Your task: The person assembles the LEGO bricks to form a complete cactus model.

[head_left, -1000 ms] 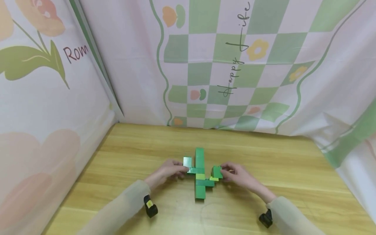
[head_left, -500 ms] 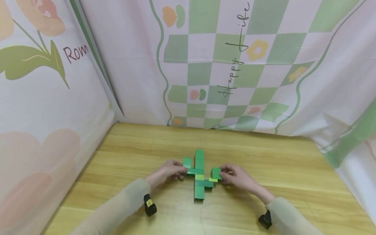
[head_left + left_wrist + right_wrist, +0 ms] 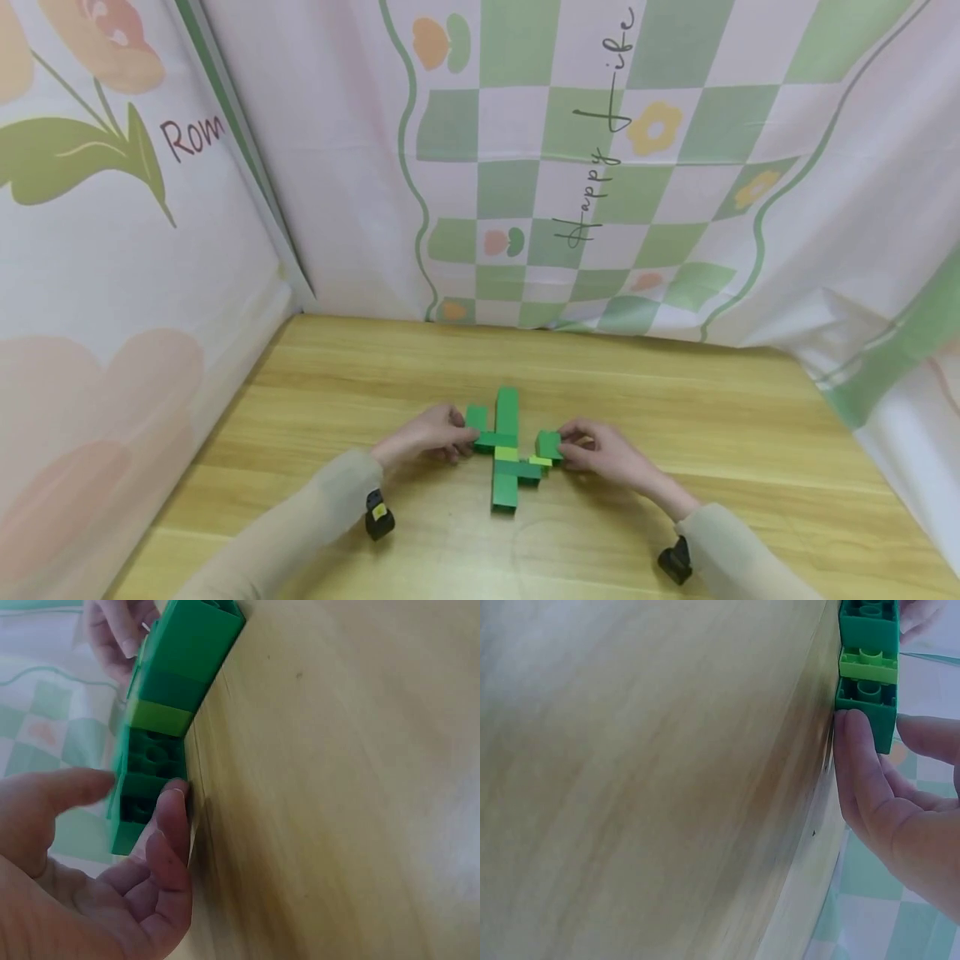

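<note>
A cactus-shaped figure of green building blocks (image 3: 506, 487), with a lime block (image 3: 506, 454) in its column, lies between my hands over the table. My left hand (image 3: 437, 430) pinches the left side arm, whose outer green block (image 3: 476, 417) points away from me. In the left wrist view its thumb and fingers (image 3: 174, 817) stand on either side of a hollow-bottomed block (image 3: 131, 838). On the other side, my right hand (image 3: 600, 450) pinches the right arm's outer green block (image 3: 549, 445), beside a thin lime piece (image 3: 540, 462). Its fingertips (image 3: 855, 724) lie along that block in the right wrist view.
The wooden table (image 3: 360, 367) stretches around the figure. A patterned curtain (image 3: 510, 187) hangs at the table's back edge, and a floral cloth (image 3: 142, 275) covers the left side. Black wrist straps (image 3: 378, 517) sit on both sleeves.
The block figure has shifted slightly toward me and left, and its far end sits lower in view, as if tilted. Both hands keep their hold on its side arms.
</note>
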